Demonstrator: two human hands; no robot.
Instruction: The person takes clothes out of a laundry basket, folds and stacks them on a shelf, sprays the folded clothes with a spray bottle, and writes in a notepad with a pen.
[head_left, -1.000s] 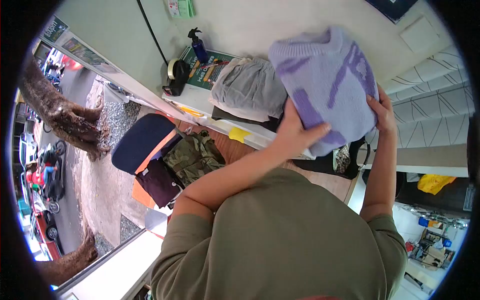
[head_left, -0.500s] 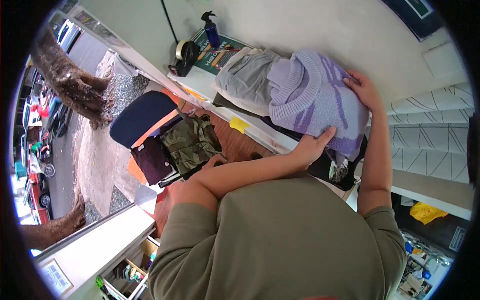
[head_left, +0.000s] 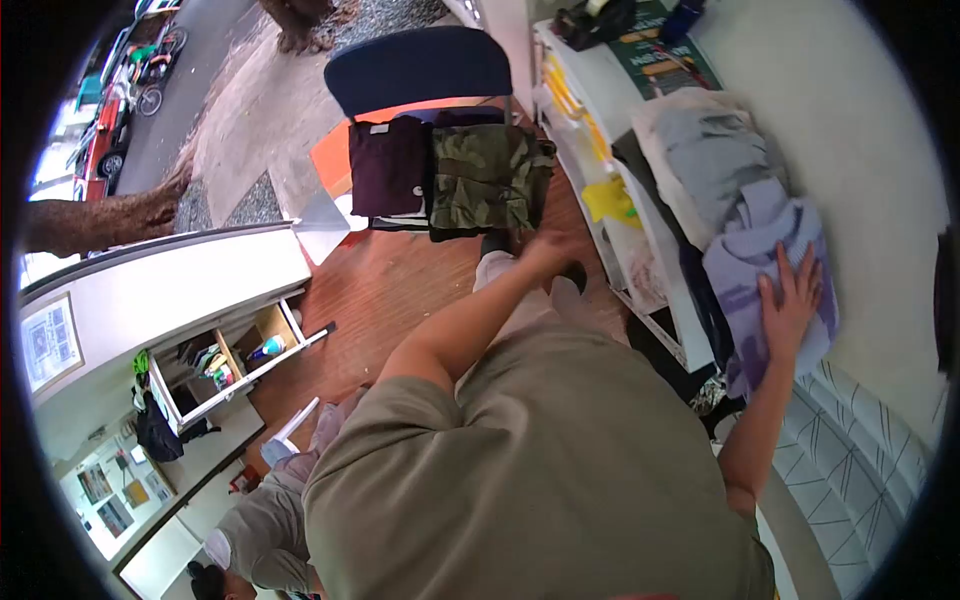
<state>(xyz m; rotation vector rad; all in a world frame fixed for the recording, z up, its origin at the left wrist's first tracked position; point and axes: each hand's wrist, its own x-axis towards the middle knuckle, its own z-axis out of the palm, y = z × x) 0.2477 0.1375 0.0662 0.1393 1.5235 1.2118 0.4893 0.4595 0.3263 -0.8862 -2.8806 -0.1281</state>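
My right hand lies flat on a lilac knitted sweater with darker purple patches, fingers spread. The sweater is on a pile by the wall, next to a folded grey garment. Away from the pile, my left hand is in front of my body, touching no garment that I can see; its fingers are smeared by motion. Beyond it stands a dark blue folding chair. On its seat lie folded camouflage trousers and a folded maroon garment, side by side.
A white shelf unit with yellow items runs along the right. A black tape dispenser and a green poster lie on top. An open drawer juts out at left. Another person is at lower left.
My left hand has let go of the sweater and swung left, toward the chair. My right hand has moved from the sweater's edge onto its top. The view has turned left.
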